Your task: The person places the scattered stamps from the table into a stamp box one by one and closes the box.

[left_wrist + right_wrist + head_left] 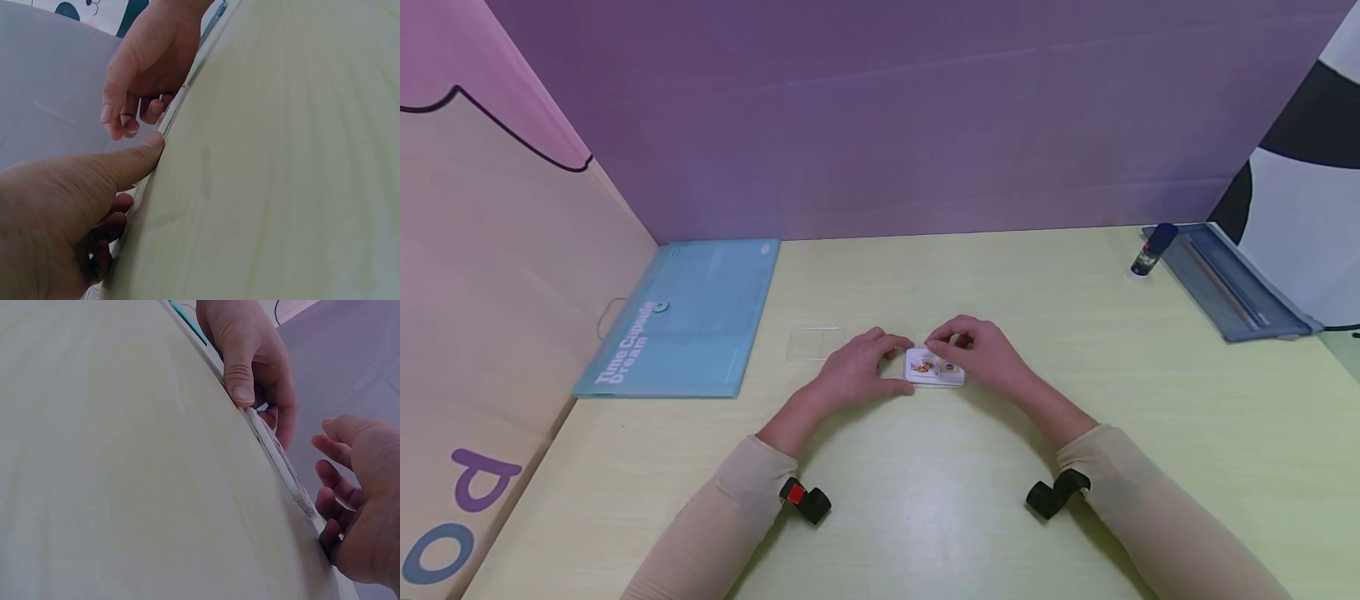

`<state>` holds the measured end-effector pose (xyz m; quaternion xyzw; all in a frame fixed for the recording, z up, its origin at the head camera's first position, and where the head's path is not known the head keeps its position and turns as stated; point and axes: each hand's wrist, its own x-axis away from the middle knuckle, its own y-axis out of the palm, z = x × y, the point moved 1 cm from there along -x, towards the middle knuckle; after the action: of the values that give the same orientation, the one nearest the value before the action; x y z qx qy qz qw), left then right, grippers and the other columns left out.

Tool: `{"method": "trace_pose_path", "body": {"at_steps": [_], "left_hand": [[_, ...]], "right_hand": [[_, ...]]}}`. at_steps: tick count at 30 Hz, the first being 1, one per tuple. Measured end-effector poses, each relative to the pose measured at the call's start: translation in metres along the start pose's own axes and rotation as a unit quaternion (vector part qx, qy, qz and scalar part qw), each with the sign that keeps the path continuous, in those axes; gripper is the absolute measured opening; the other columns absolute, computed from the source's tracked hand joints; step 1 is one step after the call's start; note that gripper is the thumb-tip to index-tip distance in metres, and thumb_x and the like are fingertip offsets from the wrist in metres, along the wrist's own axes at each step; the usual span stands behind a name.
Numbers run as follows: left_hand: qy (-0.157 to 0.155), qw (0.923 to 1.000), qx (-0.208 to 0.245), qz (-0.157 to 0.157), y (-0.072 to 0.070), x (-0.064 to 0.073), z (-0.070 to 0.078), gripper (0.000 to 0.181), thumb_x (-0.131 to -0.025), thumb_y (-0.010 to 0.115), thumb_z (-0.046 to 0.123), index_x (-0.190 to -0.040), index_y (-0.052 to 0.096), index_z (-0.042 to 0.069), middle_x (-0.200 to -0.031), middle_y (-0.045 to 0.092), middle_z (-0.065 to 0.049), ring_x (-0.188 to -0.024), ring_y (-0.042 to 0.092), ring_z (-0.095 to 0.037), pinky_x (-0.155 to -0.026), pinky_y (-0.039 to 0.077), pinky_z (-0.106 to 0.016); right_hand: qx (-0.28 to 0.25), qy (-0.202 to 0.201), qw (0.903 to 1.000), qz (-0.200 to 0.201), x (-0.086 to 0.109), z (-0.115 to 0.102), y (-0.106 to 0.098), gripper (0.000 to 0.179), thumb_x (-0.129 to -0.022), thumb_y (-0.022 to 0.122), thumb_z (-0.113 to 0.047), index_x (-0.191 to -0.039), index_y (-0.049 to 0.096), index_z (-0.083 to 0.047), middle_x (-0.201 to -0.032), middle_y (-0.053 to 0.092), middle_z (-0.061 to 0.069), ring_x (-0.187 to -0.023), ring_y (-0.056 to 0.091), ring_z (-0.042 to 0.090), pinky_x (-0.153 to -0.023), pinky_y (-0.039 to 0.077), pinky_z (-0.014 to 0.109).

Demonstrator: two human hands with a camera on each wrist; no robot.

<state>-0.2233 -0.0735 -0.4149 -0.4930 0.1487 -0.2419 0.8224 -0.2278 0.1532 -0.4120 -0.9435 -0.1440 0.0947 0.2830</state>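
Observation:
A small white stack of printed cards (922, 367) with little coloured pictures lies on the table in the head view. My left hand (859, 369) holds it at its left end, thumb on the near edge and index finger at the far edge. In the right wrist view the stack (284, 472) shows edge-on as a thin white slab beside the left thumb. My right hand (983, 354) is just above the stack's far right part, fingers loosely bent. Nothing plainly shows between its fingers. A clear, flat plastic lid or case part (814, 343) lies left of my left hand.
A light blue document folder (700, 321) lies on the table's left side. At the back right, a dark blue glue stick (1153, 250) stands beside a translucent blue-grey pouch (1232, 287). A purple partition (925, 125) closes off the table's back edge.

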Motion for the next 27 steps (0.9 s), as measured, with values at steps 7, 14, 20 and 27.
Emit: {"method": "trace_pose_path", "body": {"at_steps": [7, 14, 20, 27], "left_hand": [[-0.004, 0.9998, 0.016, -0.006, -0.003, 0.001, 0.001, 0.066, -0.086, 0.082, 0.041, -0.142, 0.056, 0.020, -0.107, 0.052, 0.002, -0.092, 0.050, -0.015, -0.071, 0.043, -0.029], [0.000, 0.9966, 0.081, 0.012, -0.010, 0.001, 0.000, 0.064, -0.086, 0.084, 0.029, -0.142, 0.056, 0.016, -0.109, 0.054, -0.002, -0.085, 0.052, -0.017, -0.073, 0.045, -0.029], [0.003, 0.9934, 0.112, 0.025, -0.017, 0.001, -0.004, 0.064, -0.086, 0.084, 0.025, -0.142, 0.056, 0.014, -0.112, 0.056, -0.006, -0.083, 0.053, -0.019, -0.073, 0.047, -0.029], [-0.005, 0.9888, 0.143, 0.042, -0.029, 0.002, -0.016, 0.063, -0.085, 0.084, 0.026, -0.141, 0.057, 0.012, -0.114, 0.057, -0.010, -0.082, 0.054, -0.021, -0.070, 0.049, -0.030]], "right_hand": [[-0.005, 0.001, 1.0000, -0.001, -0.001, -0.002, -0.001, 0.019, -0.097, 0.071, -0.022, -0.109, 0.075, -0.007, -0.105, 0.067, 0.006, -0.084, 0.056, 0.023, -0.072, 0.044, 0.032], [-0.013, -0.003, 0.9999, -0.002, -0.002, -0.002, 0.000, 0.018, -0.098, 0.070, -0.023, -0.109, 0.074, -0.009, -0.101, 0.067, 0.004, -0.083, 0.056, 0.024, -0.069, 0.044, 0.031], [-0.017, -0.010, 0.9998, 0.001, -0.004, -0.005, 0.000, 0.019, -0.097, 0.071, -0.022, -0.109, 0.074, -0.008, -0.102, 0.068, 0.006, -0.082, 0.058, 0.024, -0.069, 0.045, 0.030], [-0.011, -0.008, 0.9999, -0.003, -0.008, -0.009, 0.002, 0.018, -0.096, 0.072, -0.021, -0.110, 0.074, -0.010, -0.102, 0.066, 0.006, -0.085, 0.058, 0.024, -0.070, 0.046, 0.033]]}}
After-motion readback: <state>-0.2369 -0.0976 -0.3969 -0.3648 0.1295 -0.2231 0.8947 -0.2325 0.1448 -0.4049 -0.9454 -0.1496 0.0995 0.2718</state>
